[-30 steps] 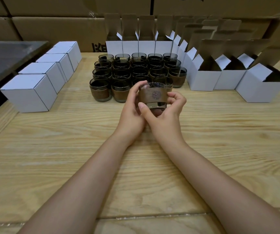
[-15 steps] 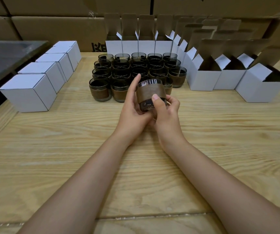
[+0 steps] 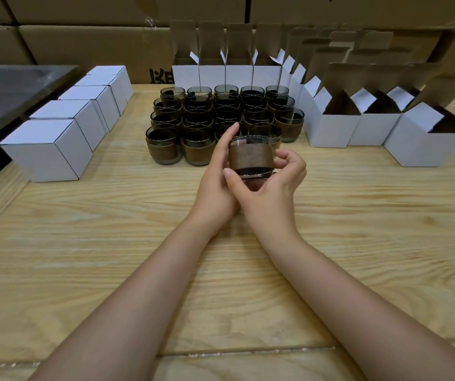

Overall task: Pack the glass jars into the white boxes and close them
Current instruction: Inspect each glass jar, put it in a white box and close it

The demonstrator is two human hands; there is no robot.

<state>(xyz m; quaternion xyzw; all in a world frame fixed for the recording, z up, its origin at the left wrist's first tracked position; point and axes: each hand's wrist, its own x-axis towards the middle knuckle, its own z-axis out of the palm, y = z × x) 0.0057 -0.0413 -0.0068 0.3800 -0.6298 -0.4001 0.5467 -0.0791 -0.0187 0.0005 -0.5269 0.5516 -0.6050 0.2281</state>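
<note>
A dark glass jar (image 3: 251, 158) with a brown band is held just above the wooden table, in front of a block of several like jars (image 3: 207, 119). My left hand (image 3: 215, 185) cups its left side with the forefinger raised along the glass. My right hand (image 3: 270, 188) grips it from below and from the right, thumb across the bottom edge. Open white boxes (image 3: 333, 130) with raised flaps stand to the right and behind the jars. Closed white boxes (image 3: 50, 149) sit in a row at the left.
Large brown cartons (image 3: 83, 42) are stacked along the back of the table. A dark grey surface (image 3: 6, 92) lies at the far left, beyond the table's left edge. Bare wooden tabletop (image 3: 358, 215) stretches in front of the jars and boxes.
The jar has been turned in both hands, its emblem side now rotated away. My right fingers have spread open round its right side and the jar sits slightly more to the right.
</note>
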